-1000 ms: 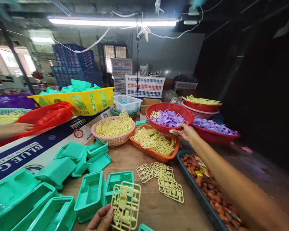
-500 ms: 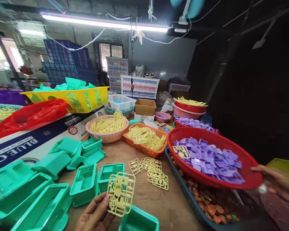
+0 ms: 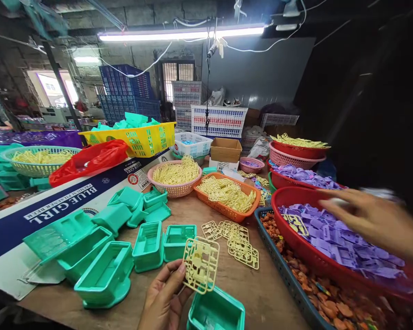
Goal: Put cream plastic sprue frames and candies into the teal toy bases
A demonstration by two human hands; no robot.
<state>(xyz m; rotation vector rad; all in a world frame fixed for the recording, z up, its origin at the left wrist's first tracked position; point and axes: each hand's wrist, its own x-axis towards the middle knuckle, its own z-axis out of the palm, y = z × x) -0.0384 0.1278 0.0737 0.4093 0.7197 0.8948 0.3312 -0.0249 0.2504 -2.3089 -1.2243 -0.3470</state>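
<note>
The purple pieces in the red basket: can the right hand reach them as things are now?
Probably yes. The right hand hovers open just above the purple pieces, which lie uncovered in the red basket. Nothing stands between them; the hand is blurred, so contact cannot be told.

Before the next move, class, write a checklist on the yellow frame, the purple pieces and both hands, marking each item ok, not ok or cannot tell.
1. Left hand grips the yellow parts frame: ok.
2. Open teal box sits below the frame: ok.
3. Right hand is over the red basket of purple pieces: ok.
4. Right hand holds a purple piece: cannot tell, blurred.
5. Red basket rests steadily on the blue tray: cannot tell.
6. Spare yellow frames lie on the table: ok.
</note>
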